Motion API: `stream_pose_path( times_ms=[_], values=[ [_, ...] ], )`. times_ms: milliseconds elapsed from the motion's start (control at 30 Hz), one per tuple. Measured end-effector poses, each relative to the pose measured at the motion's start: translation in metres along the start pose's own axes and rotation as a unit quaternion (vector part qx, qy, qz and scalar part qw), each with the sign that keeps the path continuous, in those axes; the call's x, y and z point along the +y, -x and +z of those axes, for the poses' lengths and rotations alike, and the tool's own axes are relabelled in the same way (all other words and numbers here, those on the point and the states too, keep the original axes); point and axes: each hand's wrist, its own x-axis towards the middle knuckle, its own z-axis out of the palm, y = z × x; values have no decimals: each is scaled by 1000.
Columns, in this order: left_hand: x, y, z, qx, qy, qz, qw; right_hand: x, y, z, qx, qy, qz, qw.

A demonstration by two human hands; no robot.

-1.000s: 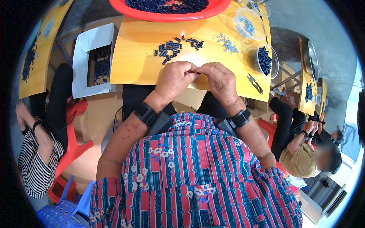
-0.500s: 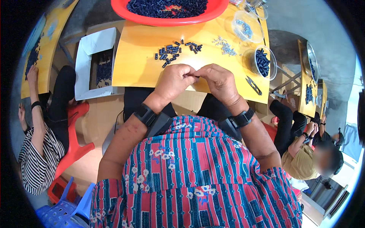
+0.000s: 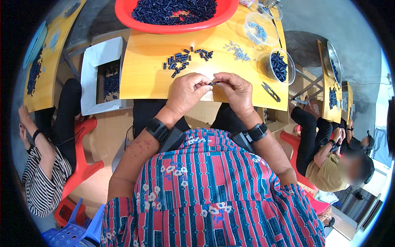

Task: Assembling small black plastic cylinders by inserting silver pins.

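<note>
A yellow desk (image 3: 144, 70) stands on a grey concrete floor (image 3: 312, 24). Above its near edge, both hands, left (image 3: 187, 91) and right (image 3: 234, 88), pinch one small dark blue piece (image 3: 214, 83).

Loose parts (image 3: 186, 59) on table (image 3: 144, 78), basin (image 3: 177, 24) behind, cup (image 3: 279, 66) right.

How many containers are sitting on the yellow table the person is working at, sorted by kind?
Red basin of dark blue pieces: 1
Clear plastic bowls: 3, one with dark blue pieces, one with small silvery pieces, one at the far edge, contents unclear
Total: 4
</note>
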Motion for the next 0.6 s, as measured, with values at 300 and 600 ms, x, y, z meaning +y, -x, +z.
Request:
stream_pose_path(
  times_ms=[300, 600],
  values=[
    [-2, 2, 5, 23, 52, -21, 998, -10, 0, 6, -15, 80, -35, 996],
    [-2, 3, 6, 42, 107, -32, 993, -13, -1, 11, -3, 91, -56, 994]
  ],
)
